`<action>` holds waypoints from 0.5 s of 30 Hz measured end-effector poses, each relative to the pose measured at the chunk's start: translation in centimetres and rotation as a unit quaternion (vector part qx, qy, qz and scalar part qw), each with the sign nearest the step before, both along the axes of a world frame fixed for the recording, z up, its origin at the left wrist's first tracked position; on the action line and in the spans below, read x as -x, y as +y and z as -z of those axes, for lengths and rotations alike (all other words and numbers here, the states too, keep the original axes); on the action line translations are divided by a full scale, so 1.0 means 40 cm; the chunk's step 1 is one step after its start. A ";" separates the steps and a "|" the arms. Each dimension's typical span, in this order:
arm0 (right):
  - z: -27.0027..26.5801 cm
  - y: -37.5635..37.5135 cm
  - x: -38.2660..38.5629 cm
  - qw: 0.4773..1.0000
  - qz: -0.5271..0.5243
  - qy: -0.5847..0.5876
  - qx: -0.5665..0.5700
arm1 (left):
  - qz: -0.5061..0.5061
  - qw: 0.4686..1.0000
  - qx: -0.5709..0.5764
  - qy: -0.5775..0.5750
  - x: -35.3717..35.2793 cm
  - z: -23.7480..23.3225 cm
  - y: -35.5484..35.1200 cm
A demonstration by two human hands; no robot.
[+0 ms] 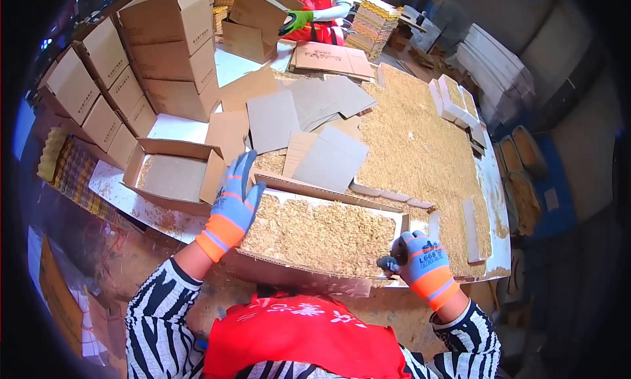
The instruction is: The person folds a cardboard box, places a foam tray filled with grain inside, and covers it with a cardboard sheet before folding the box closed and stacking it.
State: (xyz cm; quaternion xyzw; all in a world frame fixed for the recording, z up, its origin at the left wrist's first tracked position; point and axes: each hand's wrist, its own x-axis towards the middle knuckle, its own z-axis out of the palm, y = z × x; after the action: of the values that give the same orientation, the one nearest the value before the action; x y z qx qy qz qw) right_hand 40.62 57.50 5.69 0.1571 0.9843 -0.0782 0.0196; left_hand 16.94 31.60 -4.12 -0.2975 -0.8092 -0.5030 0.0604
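Note:
A long open cardboard box point(328, 277) lies along the table's near edge, filled with loose tan material point(322, 234) inside a white lining. My left hand point(238, 198), in a grey-blue and orange glove, is at the box's left end with its fingers stretched out and nothing in them. At the right end, my right hand point(420, 261) has its fingers curled over the corner of the box, closed on the end wall. A shorter open box point(174, 201) with a grey sheet point(174, 177) in it stands left of my left hand.
Grey cardboard sheets point(273, 121) lie beyond the long box. Tan material point(420, 142) covers the table's right side, with white filled trays point(453, 100) there. Stacked boxes point(171, 57) rise at the left. A co-worker's green-gloved hand point(297, 22) touches a box at the back.

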 end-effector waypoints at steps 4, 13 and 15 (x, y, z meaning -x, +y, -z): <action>-0.014 0.098 0.035 0.982 -0.015 0.035 0.184 | 0.183 0.939 0.174 0.232 -0.092 -0.219 0.039; 0.569 0.574 0.417 0.806 0.113 0.091 0.574 | 0.308 0.926 0.183 0.117 -0.266 -0.081 0.278; 0.661 0.560 0.540 0.770 0.167 0.075 0.612 | 0.339 0.894 0.251 0.153 -0.267 -0.028 0.329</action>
State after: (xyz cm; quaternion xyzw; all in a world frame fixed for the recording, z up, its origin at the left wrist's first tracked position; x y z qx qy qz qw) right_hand 19.01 79.89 -20.76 0.2676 0.6848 -0.6774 0.0239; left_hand 27.61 44.76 -2.99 -0.6323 -0.7394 -0.2215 -0.0668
